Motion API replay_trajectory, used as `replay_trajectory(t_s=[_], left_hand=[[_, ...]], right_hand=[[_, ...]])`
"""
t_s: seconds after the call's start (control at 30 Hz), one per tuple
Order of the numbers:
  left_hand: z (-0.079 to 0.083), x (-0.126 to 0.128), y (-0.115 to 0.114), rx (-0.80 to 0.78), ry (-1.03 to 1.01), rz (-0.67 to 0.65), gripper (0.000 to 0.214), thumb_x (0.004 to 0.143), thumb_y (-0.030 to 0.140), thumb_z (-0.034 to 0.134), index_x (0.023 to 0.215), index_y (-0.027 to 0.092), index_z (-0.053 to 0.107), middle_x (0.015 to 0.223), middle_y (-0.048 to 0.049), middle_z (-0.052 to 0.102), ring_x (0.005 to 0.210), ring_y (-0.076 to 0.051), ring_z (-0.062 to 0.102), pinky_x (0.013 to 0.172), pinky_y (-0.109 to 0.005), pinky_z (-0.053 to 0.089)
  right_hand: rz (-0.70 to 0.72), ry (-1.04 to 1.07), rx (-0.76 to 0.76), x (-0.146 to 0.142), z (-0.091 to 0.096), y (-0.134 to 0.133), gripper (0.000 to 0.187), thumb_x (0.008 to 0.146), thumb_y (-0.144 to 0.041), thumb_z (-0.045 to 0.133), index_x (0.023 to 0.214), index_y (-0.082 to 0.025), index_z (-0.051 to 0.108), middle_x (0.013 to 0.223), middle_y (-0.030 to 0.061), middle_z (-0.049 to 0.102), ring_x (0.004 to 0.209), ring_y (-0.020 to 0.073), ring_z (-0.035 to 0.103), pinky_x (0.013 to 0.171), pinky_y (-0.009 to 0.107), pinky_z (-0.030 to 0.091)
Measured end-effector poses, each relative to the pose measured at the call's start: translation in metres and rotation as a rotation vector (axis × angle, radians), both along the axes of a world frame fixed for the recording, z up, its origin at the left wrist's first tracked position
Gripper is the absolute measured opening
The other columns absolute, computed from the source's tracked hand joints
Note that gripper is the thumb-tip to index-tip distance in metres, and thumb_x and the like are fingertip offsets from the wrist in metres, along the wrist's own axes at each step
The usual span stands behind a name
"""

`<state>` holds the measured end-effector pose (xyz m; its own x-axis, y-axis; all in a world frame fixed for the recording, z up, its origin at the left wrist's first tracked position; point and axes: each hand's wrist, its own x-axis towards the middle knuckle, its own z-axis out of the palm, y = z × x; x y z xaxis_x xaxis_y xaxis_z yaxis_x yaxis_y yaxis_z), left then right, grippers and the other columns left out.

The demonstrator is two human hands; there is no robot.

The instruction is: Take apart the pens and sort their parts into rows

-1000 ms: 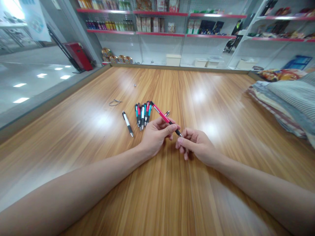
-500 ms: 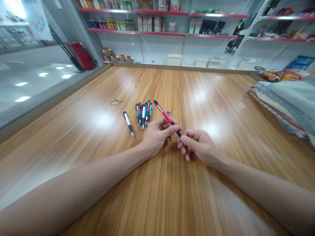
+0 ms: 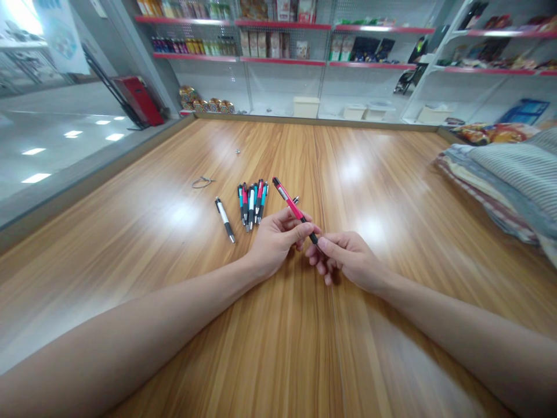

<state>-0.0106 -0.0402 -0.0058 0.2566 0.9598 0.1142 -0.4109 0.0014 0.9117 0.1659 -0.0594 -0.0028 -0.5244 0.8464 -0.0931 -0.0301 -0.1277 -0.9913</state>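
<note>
My left hand [image 3: 276,242] pinches a red pen [image 3: 289,204] with a black grip, its clicker end raised and pointing up-left. My right hand [image 3: 347,259] closes its fingertips on the pen's black tip end, right next to my left thumb. Both hands rest low on the wooden table [image 3: 391,191]. Just beyond my left hand lies a bunch of several pens [image 3: 251,199] in teal, red and white. A single white and black pen [image 3: 225,219] lies apart to their left. Part of another pen [image 3: 296,200] peeks out behind the held one.
A small wire loop [image 3: 202,182] and a tiny metal piece [image 3: 237,152] lie farther out on the table. Folded blankets [image 3: 509,174] are stacked at the right edge. Shelves of goods [image 3: 282,46] line the back wall. A red box [image 3: 138,100] stands at the left.
My right hand has slid left along the pen's tip until it meets my left thumb. The pen's raised end has shifted slightly to the right.
</note>
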Motion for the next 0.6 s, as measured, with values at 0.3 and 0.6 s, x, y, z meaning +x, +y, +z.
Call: replay_trajectory(t_s=[0.3,0.6], left_hand=[[0.0019,-0.0003,-0.0018,-0.04,-0.014,-0.004,0.022,0.075,0.025,0.077,0.089,0.014,0.064,0.075,-0.0027,0.07,0.051,-0.005,0.051,0.049,-0.018,0.039],[0.0012,-0.0012,-0.0016,-0.055,-0.006,0.008,0.025,0.074,0.027,0.078,0.09,0.015,0.064,0.079,-0.0044,0.072,0.051,-0.006,0.052,0.049,-0.019,0.04]], right_hand=[[0.004,0.015,0.006,-0.0013,0.0013,-0.0003,0.033,0.086,-0.047,0.063,0.086,-0.015,0.057,0.064,-0.0014,0.061,0.044,0.0088,0.056,0.04,0.019,0.044],[-0.025,-0.019,0.018,-0.0014,0.0005,0.0003,0.033,0.085,-0.047,0.065,0.08,-0.015,0.055,0.059,-0.0029,0.06,0.041,0.0079,0.055,0.037,0.018,0.043]])
